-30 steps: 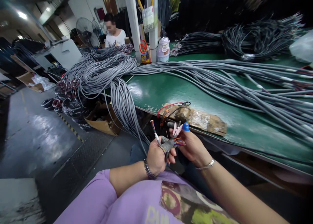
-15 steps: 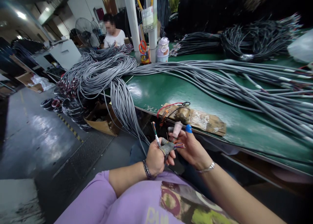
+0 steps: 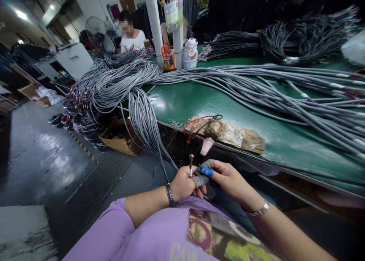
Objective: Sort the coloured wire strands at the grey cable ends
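My left hand (image 3: 185, 182) is closed around a grey cable. The cable's stripped end (image 3: 191, 165) stands up above the fist, thin coloured wires fanning out over a white band. Grey wrapping covers some of the fingers. Pressed up against it, my right hand (image 3: 228, 177) has its thumb and forefinger pinched together, with blue tape (image 3: 207, 172) on the thumb and grey wrapping on the forefinger. What the pinch holds is hidden behind these fingers. Just beyond the hands, a wooden block (image 3: 234, 136) with clear tape, and red and black leads (image 3: 196, 124), lies at the bench edge.
Long grey cables (image 3: 228, 76) run across the green bench (image 3: 176, 101) and hang down in a bundle (image 3: 145, 120) at its left. A pale pink piece (image 3: 207, 146) sticks out at the bench edge. Black cable coils (image 3: 293, 44) lie behind. A person (image 3: 132, 36) sits further back.
My right hand has come down and left to meet the left hand, its fingers closing. The coloured wires that stuck out on the right are now covered. The stripped end points more upright.
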{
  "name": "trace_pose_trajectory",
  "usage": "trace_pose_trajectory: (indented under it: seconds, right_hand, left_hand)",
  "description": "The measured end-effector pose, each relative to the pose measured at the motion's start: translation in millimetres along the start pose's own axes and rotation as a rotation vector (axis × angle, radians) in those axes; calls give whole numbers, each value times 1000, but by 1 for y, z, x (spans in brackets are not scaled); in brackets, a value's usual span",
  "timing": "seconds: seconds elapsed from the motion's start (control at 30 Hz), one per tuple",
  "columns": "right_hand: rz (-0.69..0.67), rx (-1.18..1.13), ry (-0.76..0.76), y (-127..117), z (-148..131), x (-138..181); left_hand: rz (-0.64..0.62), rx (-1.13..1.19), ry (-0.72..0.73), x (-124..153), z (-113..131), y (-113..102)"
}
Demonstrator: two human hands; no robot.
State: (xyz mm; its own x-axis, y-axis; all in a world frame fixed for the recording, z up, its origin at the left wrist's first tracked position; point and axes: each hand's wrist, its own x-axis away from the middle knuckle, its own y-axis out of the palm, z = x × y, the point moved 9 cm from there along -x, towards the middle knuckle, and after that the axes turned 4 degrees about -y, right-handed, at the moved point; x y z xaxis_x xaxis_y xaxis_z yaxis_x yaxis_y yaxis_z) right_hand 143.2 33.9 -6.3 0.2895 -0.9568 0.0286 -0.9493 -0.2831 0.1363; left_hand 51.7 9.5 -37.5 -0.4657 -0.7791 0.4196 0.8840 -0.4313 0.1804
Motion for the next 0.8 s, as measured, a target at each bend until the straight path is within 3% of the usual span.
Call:
trace_pose_trajectory:
  seconds: [0.3, 0.53, 0.8]
  right_hand:
    - [97, -53, 14, -4, 7, -1]
    - [131, -477, 149, -16, 28, -11]
    - [97, -472, 110, -10, 10, -35]
  left_hand:
    - [152, 118, 77, 1, 5, -14]
    - [153, 256, 116, 2, 19, -12]
    - [127, 365, 76, -4, 33, 2]
